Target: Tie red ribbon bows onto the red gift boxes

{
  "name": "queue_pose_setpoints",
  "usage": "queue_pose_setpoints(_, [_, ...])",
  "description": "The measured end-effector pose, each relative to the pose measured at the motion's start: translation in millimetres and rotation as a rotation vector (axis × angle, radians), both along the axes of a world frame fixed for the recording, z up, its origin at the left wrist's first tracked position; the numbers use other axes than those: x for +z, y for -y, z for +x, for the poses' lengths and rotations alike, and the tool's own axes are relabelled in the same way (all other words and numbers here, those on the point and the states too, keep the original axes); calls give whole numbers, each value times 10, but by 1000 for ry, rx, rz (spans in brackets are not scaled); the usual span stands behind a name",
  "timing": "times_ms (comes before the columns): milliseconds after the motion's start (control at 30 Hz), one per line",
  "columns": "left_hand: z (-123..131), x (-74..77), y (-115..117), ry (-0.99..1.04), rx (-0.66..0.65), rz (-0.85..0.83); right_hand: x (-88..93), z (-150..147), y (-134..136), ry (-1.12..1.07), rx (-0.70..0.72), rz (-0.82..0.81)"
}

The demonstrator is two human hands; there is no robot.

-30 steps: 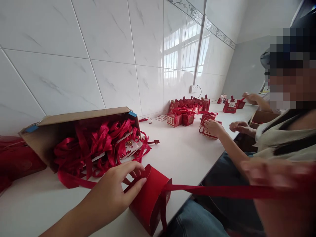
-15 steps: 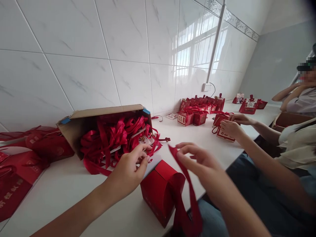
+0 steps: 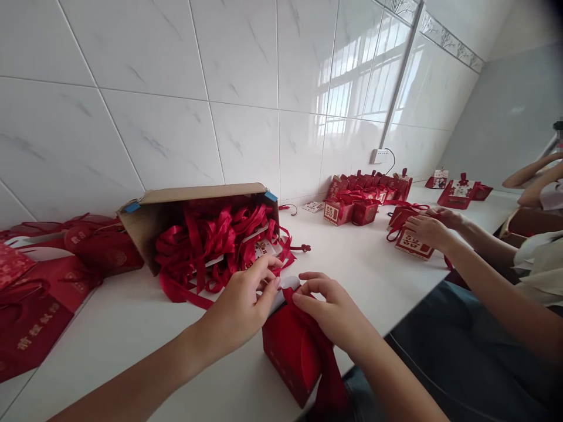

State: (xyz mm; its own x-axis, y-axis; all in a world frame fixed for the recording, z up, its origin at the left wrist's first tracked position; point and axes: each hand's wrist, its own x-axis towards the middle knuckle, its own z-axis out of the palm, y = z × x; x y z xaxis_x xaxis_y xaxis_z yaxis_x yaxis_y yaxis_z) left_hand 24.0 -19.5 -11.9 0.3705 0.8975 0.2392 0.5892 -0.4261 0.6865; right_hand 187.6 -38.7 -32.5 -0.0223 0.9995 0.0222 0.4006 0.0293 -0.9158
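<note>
A small red gift box stands on the white table in front of me, its pale inner flap raised at the back. My right hand pinches the end of a wide red ribbon between thumb and forefinger, above the box. From there the ribbon drops over the box's right side past the table edge. Beside the flap, my left hand has its thumb and fingers drawn together; what lies between them is hidden. The two hands' fingertips are close but apart.
Behind my left hand, a cardboard box lies on its side, full of red ribbons and tags. Red bags stand at left. Farther right are several finished-looking red boxes. A co-worker's hands handle another box.
My right hand has moved left and down, bringing the ribbon end over the box, close to my left hand. The left hand keeps its place by the flap. The view has shifted slightly left.
</note>
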Motion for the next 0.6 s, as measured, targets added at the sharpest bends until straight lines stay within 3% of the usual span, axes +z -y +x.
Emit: queue_pose_setpoints(600, [10, 82, 5, -69, -45, 18, -6, -165, -32, 128, -87, 143])
